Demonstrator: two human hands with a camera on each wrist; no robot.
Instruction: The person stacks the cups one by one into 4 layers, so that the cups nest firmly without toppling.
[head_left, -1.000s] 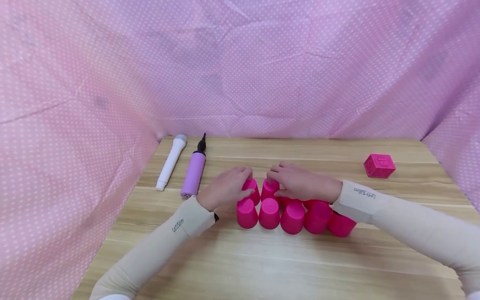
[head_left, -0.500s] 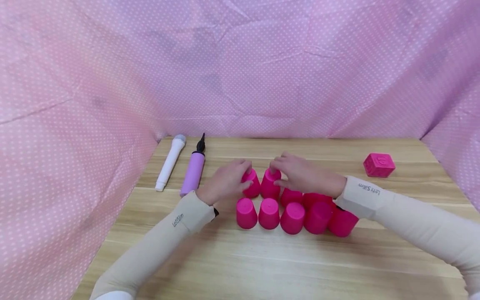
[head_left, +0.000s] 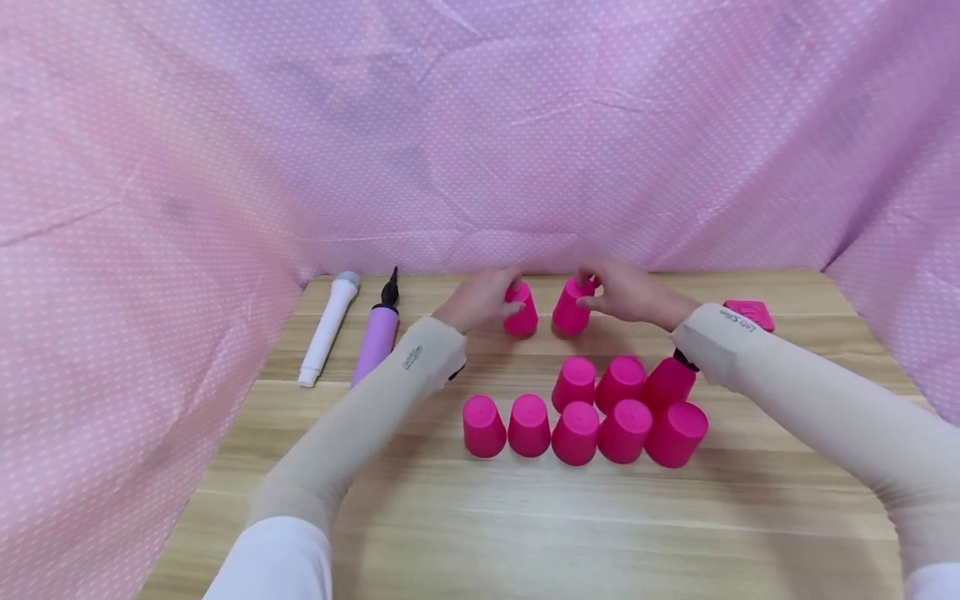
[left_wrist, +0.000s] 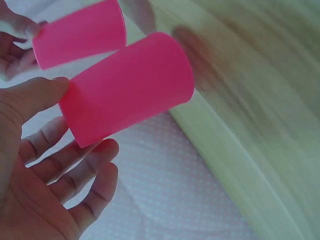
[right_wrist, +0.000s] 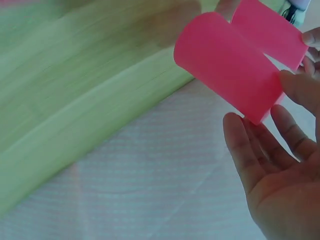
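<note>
Near the back of the table, my left hand (head_left: 483, 298) pinches an upside-down pink cup (head_left: 521, 312) by its closed end, thumb on one side and fingers on the other. My right hand (head_left: 628, 292) pinches a second pink cup (head_left: 572, 308) the same way, a short gap to the right. The left wrist view shows the left cup (left_wrist: 127, 90) tilted across the frame, with the other hand's cup behind it. In the right wrist view the right cup (right_wrist: 227, 65) is gripped near its base. Both look slightly above the table or just at it; I cannot tell which.
Closer to me, several upside-down pink cups (head_left: 575, 435) stand in two rows, with the right forearm above their right end. At the left lie a white toy microphone (head_left: 330, 329) and a purple hand pump (head_left: 377, 342). A pink block (head_left: 752, 313) sits back right, partly behind the sleeve.
Both hands have carried their two cups away from the rows toward the back of the table, and the cups have drawn apart. The front row stayed where it was.
</note>
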